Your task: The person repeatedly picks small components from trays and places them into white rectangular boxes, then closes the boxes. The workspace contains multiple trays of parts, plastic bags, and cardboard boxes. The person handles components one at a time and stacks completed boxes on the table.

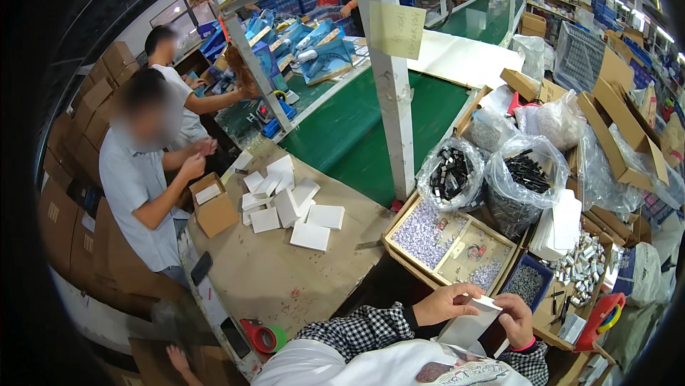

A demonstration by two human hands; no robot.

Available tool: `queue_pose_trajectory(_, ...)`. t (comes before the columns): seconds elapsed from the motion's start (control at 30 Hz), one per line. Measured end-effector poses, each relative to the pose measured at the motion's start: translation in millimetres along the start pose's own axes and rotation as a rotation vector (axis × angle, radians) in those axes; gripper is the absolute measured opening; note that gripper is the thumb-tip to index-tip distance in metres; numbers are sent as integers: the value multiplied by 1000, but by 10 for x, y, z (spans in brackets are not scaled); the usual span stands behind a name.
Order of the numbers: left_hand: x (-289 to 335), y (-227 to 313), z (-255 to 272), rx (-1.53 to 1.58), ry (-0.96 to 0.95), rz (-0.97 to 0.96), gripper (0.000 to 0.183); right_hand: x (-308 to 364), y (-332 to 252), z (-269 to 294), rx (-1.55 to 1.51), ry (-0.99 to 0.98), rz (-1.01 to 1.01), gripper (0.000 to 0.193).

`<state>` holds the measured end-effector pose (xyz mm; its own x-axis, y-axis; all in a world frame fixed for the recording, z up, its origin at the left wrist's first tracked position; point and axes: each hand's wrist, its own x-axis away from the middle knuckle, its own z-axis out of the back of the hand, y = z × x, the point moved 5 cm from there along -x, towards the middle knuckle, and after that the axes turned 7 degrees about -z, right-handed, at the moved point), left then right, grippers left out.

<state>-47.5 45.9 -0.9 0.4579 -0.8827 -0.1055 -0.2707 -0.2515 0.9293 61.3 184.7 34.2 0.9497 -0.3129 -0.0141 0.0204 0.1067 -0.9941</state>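
Note:
Close to my body I hold a small white box (465,329) with both hands. My left hand (444,305) pinches its upper left edge between thumb and fingers. My right hand (515,320) grips the opposite side near the top. The box is tilted, and its lower part lies against my clothing. Just beyond my hands is a divided wooden tray (451,258) with small purple-and-white pieces. A blue bin (546,289) of small metal parts stands beside my right hand.
White boxes (309,236) lie on the brown-covered table (328,280), near an open carton (216,216) and a tape dispenser (265,337). Beyond a white post (391,100) runs a green conveyor (349,140). Bags of black parts (526,172) stand right. A co-worker (135,172) stands left.

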Motion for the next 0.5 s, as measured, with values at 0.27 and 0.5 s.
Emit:
queue_pose_trajectory(0.27,-36,151,-125,-77,1,-56,9,-182,-153,101,-65,-289,-265,18)
queue_pose_trajectory(0.5,-70,202,-148,-371,55,-136,16,-344,-431,-2,630,-316,-42,28)
